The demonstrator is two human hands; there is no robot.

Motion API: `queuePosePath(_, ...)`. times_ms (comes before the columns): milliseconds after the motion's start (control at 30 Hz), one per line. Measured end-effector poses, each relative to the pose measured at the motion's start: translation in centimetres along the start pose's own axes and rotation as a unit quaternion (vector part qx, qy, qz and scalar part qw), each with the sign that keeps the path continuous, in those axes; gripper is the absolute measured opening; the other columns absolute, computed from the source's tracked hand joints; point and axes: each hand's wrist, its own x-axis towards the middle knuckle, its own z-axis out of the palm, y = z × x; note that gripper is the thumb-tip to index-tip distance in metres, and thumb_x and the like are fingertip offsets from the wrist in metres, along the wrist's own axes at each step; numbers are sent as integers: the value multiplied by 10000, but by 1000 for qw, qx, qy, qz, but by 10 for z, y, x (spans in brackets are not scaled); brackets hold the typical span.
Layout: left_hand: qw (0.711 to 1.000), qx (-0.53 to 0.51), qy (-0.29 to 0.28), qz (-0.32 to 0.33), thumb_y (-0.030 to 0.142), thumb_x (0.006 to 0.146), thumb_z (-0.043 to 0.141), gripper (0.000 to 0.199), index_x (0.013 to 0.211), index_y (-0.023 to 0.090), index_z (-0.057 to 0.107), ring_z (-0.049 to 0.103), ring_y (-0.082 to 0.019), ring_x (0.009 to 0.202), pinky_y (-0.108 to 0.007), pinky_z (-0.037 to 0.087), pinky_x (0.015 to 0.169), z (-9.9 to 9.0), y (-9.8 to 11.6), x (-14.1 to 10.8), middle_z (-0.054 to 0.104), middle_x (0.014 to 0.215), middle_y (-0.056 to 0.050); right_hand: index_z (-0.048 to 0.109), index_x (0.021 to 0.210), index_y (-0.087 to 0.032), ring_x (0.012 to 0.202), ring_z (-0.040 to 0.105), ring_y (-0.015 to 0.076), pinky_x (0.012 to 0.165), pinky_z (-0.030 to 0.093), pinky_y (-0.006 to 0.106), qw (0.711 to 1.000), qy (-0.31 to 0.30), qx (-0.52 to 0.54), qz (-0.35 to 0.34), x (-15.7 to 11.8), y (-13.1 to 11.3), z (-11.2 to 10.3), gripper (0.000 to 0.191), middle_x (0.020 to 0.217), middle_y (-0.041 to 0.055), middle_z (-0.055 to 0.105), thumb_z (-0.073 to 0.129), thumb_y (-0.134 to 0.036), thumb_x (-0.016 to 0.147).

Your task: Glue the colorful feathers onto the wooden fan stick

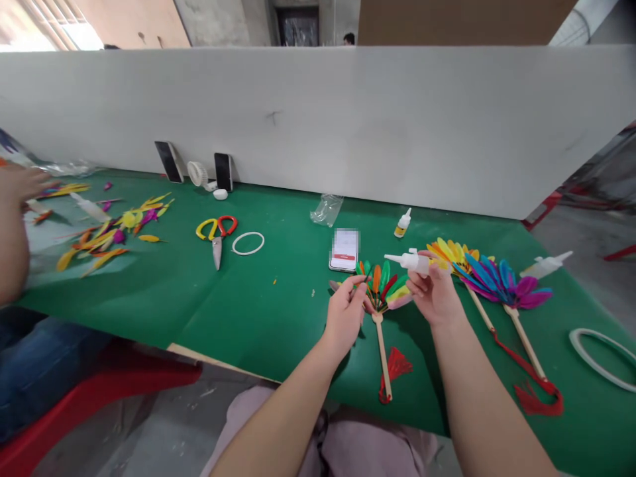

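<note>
Head view: both forearms extended from the lower edge over the green table, hands angled inward. The right hand had its fingers closed around a white nozzle bottle, the nozzle pointing left. The left hand had its thumb and forefinger drawn together; whether they gripped a feather could not be determined. The feather fan lay between the hands, its wooden handle toward the person. The left hand obscured some feathers; the right hand covered the bottle's rear and part of a yellow fan. A co-worker's arm was cut off at the left edge.
</note>
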Motion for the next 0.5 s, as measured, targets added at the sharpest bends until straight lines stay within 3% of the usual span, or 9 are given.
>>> queuePosePath(133, 1000, 12, -21, -7, 370, 793, 444, 311, 1002, 143, 475, 419, -38, 333, -140, 276, 321, -5, -1, 1, 565, 555, 27, 517, 887, -257, 412, 214, 32, 349, 214, 132, 999, 11, -31, -2, 2, -1, -5, 318, 549, -92, 285, 647, -389, 628)
queuePosePath(333, 999, 24, -1, -21, 374, 755, 471, 305, 959, 147, 486, 505, -58, 432, -143, 327, 303, -8, -5, 3, 581, 750, -12, 542, 881, -232, 403, 213, 36, 343, 201, 152, 1000, 9, -20, 7, 0, -2, -5, 383, 545, -84, 287, 562, -542, 658)
queuePosePath(500, 998, 61, 10, -22, 305, 759, 470, 241, 914, 136, 542, 464, -63, 424, -157, 345, 366, -6, -8, 5, 520, 553, 35, 546, 866, -233, 445, 317, 43, 366, 251, 154, 1000, 7, -17, 0, -2, -6, 3, 369, 570, -71, 353, 625, -498, 621)
